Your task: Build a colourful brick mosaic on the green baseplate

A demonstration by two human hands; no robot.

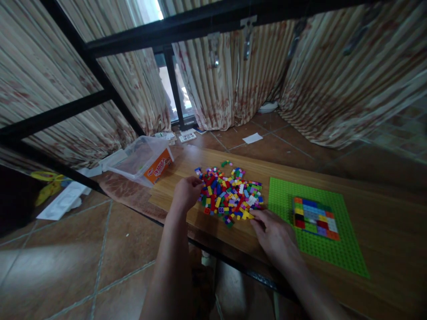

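Note:
A heap of small colourful toy building bricks (230, 193) lies spread on the wooden table. My left hand (187, 194) is at the heap's left edge, its fingers curled in and closed; whatever they hold is hidden. At the near right edge of the heap, my right hand (274, 233) has its thumb and fingertips closed at a yellow brick (246, 215). Right of the heap lies a green studded baseplate (347, 255). On it sits a rectangular block of bricks in many colours (316, 218).
A clear plastic tub (138, 162) with an orange label stands at the table's left end. The wooden table (393, 231) has a dark near edge. Beyond are striped curtains (230, 84), a black metal frame (187, 31) and a paper (252, 138) on the tiled floor.

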